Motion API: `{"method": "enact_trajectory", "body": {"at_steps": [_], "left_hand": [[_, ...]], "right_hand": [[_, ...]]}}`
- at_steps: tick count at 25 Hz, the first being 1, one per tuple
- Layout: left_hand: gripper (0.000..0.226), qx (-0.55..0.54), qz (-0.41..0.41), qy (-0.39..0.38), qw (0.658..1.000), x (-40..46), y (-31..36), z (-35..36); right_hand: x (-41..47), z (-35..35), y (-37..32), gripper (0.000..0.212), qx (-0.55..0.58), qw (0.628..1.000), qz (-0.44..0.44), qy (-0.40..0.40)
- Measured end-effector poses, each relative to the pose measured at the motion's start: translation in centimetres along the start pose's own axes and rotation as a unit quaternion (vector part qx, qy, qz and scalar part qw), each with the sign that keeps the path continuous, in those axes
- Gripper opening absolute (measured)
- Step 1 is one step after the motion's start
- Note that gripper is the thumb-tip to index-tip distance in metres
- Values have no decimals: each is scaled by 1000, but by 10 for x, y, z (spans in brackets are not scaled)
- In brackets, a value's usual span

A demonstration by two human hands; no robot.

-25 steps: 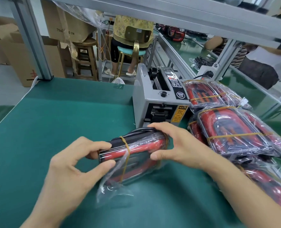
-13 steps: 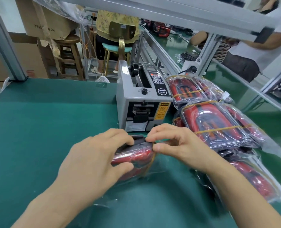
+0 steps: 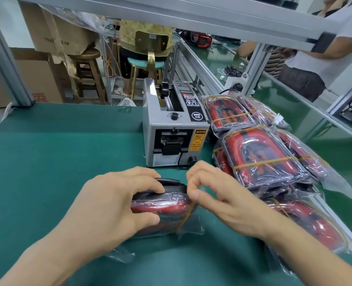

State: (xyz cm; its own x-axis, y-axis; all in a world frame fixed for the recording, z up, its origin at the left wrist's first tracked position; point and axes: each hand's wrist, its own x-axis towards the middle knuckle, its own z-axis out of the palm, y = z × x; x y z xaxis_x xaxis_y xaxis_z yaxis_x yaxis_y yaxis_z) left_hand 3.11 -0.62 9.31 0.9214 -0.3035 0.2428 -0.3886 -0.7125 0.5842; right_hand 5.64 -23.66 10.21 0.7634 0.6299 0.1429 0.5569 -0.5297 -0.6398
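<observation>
A red and black lamp in a clear plastic bag (image 3: pixel 166 207) stands on edge on the green mat (image 3: pixel 47 162), just in front of me. My left hand (image 3: pixel 113 207) grips it from the left, fingers over its top and thumb on its near face. A yellow rubber band (image 3: pixel 186 217) runs round the bag's right end. My right hand (image 3: pixel 218 197) pinches that band at the top of the bag. The bag's loose open end lies flattened under my left wrist.
A grey tape dispenser machine (image 3: pixel 175 129) stands right behind the bag. A pile of several banded, bagged lamps (image 3: pixel 261 155) fills the right side up to the table's metal rail. Beyond the far edge are stools, cardboard boxes and a seated person; another person stands at the upper right.
My left hand moved from the bag's left end onto its top. The rubber band went from the bag's middle to its right end, where my right hand now pinches it.
</observation>
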Motion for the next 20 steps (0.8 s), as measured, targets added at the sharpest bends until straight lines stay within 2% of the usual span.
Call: {"method": "enact_trajectory", "body": {"at_steps": [3, 5, 8, 10, 12, 13, 14, 16, 20], "left_hand": [[57, 5, 4, 2, 1000, -3, 0, 1], [59, 10, 9, 2, 1000, -3, 0, 1], [56, 15, 10, 11, 1000, -2, 2, 1], [47, 18, 9, 21, 1000, -3, 2, 1], [42, 25, 8, 22, 999, -5, 3, 1], [42, 24, 8, 25, 999, -5, 4, 2], [46, 22, 9, 30, 999, -6, 5, 2], [59, 15, 4, 35, 999, -8, 5, 3], [59, -14, -4, 43, 999, -9, 3, 2]], "right_hand": [[-14, 12, -3, 13, 60, 998, 16, 34], [-12, 13, -6, 10, 54, 997, 45, 44], [-5, 13, -15, 15, -32, 993, 81, 85], [-3, 19, -23, 10, -162, 976, 39, 140], [-3, 26, -27, 10, -203, 965, 32, 164], [-3, 28, -27, 15, -152, 973, 60, 164], [-4, 30, -26, 20, -52, 983, 91, 153], [-8, 32, -23, 19, 111, 979, 122, 124], [-21, 40, -22, 15, 199, 972, 73, 99]]}}
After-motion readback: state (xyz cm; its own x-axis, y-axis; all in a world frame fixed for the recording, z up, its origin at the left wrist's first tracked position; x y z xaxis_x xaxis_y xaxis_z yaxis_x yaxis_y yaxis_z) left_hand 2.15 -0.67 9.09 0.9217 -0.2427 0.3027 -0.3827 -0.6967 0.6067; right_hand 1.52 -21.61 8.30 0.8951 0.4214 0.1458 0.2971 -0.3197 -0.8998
